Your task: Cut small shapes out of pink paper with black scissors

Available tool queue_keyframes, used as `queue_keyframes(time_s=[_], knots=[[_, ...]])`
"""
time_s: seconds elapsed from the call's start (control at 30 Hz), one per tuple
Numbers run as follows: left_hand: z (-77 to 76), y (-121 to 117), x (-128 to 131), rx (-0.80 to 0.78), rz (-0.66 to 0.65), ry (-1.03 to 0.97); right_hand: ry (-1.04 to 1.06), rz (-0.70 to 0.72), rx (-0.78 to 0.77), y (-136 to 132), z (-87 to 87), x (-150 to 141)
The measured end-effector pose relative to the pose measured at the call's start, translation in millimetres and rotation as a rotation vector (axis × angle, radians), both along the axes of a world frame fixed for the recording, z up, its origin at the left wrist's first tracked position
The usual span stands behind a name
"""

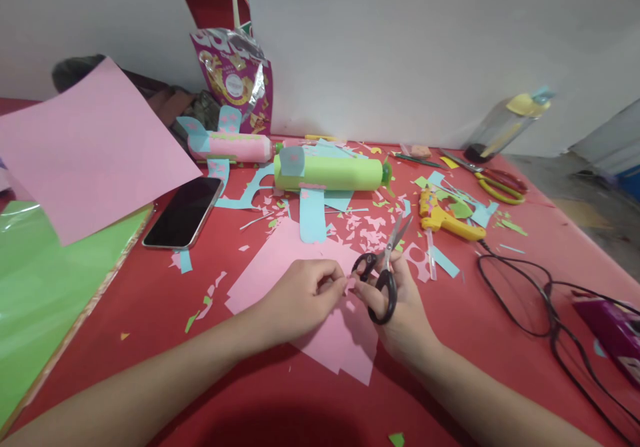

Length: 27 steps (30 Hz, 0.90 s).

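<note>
My left hand (pixel 310 293) is closed, its thumb and forefinger pinching a small pink paper piece (pixel 350 284). Scissors (pixel 384 260) with black handles hang on the fingers of my right hand (pixel 403 307), blades parted and pointing away from me. The right thumb and a fingertip also touch the small pink piece. Under both hands lie overlapping sheets of pink paper (pixel 273 260). Just beyond them rests a lime green paper-wrapped tube (pixel 345 173) with light blue paper wings. A similar pink tube (pixel 240 147) with blue fins lies behind it to the left.
A phone (pixel 185 213) and a large pink sheet (pixel 95 147) are at left. Paper scraps (pixel 373 233) litter the middle. At right are a yellow glue gun (pixel 450 223) with its cord (pixel 550 287), larger scissors (pixel 500 183) and a bottle (pixel 507 127). A snack bag (pixel 235 80) stands behind.
</note>
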<state>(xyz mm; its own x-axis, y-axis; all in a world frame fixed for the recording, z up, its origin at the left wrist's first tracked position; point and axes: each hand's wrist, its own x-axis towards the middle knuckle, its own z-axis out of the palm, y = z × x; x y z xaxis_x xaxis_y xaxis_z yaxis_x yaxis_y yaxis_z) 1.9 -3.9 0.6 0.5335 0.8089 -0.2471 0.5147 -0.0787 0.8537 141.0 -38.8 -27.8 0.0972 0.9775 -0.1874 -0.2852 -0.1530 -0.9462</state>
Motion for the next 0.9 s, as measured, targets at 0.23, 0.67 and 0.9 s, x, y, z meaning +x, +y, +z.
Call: queue_keyframes(time_s=[0.23, 0.67, 0.9], knots=[[-0.7, 0.6, 0.1, 0.01, -0.003, -0.004, 0.011, 0.005, 0.008, -0.1, 0.1, 0.3], [-0.7, 3.1, -1.1, 0.013, -0.011, 0.006, 0.013, -0.002, -0.011, 0.6, 0.5, -0.7], [-4.1, 2.4, -2.3, 0.041, -0.071, 0.011, 0.02, 0.06, -0.008, -0.4, 0.5, -0.8]])
